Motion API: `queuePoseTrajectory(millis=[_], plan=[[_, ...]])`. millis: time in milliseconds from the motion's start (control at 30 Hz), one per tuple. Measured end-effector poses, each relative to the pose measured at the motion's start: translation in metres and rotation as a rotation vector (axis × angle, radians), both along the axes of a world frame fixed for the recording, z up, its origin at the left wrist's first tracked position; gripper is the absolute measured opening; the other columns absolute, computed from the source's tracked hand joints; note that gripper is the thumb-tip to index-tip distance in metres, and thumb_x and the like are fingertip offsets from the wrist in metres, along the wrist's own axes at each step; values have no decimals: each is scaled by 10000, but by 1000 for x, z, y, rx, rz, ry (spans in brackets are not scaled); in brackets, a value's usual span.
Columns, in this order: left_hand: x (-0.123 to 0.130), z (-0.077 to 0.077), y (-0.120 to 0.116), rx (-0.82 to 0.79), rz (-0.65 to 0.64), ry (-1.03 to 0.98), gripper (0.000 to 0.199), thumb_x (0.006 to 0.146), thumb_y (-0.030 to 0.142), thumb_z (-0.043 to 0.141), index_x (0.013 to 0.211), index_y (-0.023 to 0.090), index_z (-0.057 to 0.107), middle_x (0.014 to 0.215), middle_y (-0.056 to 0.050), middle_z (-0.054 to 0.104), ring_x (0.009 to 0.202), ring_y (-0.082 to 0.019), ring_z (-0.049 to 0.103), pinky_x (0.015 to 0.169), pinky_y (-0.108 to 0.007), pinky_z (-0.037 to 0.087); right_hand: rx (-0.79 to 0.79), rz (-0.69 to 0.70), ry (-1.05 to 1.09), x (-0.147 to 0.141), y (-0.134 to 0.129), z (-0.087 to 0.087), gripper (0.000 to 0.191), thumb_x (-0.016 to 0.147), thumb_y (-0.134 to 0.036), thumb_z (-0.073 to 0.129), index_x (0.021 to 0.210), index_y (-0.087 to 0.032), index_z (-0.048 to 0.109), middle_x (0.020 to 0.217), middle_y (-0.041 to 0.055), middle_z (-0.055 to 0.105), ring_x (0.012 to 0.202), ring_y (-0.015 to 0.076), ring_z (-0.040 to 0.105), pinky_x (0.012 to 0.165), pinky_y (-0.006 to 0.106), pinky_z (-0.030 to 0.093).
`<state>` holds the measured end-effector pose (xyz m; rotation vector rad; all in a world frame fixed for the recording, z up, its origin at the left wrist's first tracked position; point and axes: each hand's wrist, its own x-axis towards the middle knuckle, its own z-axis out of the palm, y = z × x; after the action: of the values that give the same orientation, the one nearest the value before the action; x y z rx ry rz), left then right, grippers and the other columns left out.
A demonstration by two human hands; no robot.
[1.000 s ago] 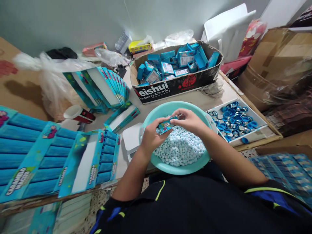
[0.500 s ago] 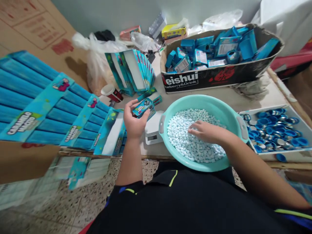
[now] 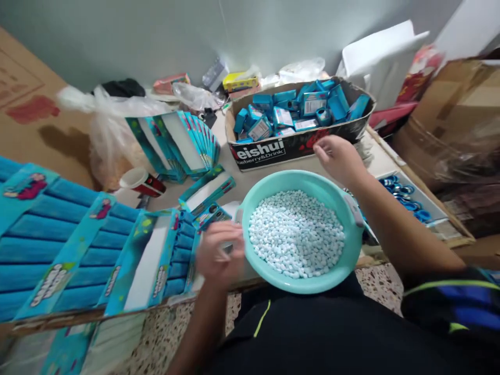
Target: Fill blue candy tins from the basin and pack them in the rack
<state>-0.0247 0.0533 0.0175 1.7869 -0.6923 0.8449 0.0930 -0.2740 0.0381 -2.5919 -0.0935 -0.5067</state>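
My left hand (image 3: 221, 252) is smeared by motion beside the left handle of a turquoise basin (image 3: 300, 285). Its fingers look curled, but I cannot make out whether they hold anything. Just beyond them lies a small blue candy box (image 3: 211, 215). White and pale blue candies (image 3: 297, 234) fill the basin's bottom. My right hand (image 3: 339, 159) is raised over the basin's far rim, in front of the black carton (image 3: 269, 152). Its fingers are drawn together, and whatever is in them is hidden.
Small blue boxes (image 3: 312, 104) fill the carton. Blue-rimmed metal caps (image 3: 406, 195) lie in a white tray at right, partly behind my right arm. Packed blue display boxes (image 3: 78, 245) stand at left, near folded display cartons (image 3: 183, 140) and a paper cup (image 3: 142, 182).
My right hand has left the candies and risen toward the carton. The small box that was in my left hand now lies beyond that hand. The view has shifted.
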Motion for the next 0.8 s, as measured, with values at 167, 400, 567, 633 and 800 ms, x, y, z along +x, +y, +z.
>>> queuePoseTrajectory(millis=[167, 400, 567, 633, 800], plan=[[-12, -10, -65, 858, -414, 699, 481, 889, 365, 725, 1333, 205, 633, 1487, -190, 575, 1421, -393, 512, 1163, -621, 437, -215, -362, 72, 123, -24, 23, 574, 875, -401, 710, 1367, -138, 576, 1419, 258, 514, 1315, 438, 478, 1047, 589, 390], [1, -12, -61, 854, -417, 790, 476, 916, 377, 698, 1356, 214, 616, 1507, -152, 565, 1424, -330, 517, 1190, -567, 438, -221, -403, 328, 162, -63, 18, 830, 720, -208, 831, 1469, -179, 474, 1453, 254, 484, 1168, 401, 631, 935, 488, 515], [4, -12, -58, 515, -342, 679, 438, 944, 352, 659, 1366, 258, 588, 1460, -118, 603, 1406, -302, 538, 1209, -582, 411, -55, -183, -117, 128, -72, 31, 466, 845, -154, 621, 1300, -232, 557, 1359, 126, 572, 1193, 318, 601, 998, 478, 499], [8, -18, -59, 248, -219, 698, 518, 923, 385, 691, 1406, 274, 538, 1418, -120, 625, 1385, -303, 558, 1197, -590, 420, 101, -47, -295, 94, -56, 32, 463, 832, -210, 651, 1275, -243, 523, 1333, 92, 576, 1205, 285, 573, 1012, 465, 498], [25, -22, -71, -316, -205, 783, 884, 684, 476, 895, 1434, 262, 480, 1353, -138, 644, 1313, -335, 615, 1108, -527, 520, 677, 346, 14, -35, 28, -4, 368, 898, -440, 656, 1142, -281, 431, 1056, 26, 607, 898, 205, 637, 776, 371, 553]])
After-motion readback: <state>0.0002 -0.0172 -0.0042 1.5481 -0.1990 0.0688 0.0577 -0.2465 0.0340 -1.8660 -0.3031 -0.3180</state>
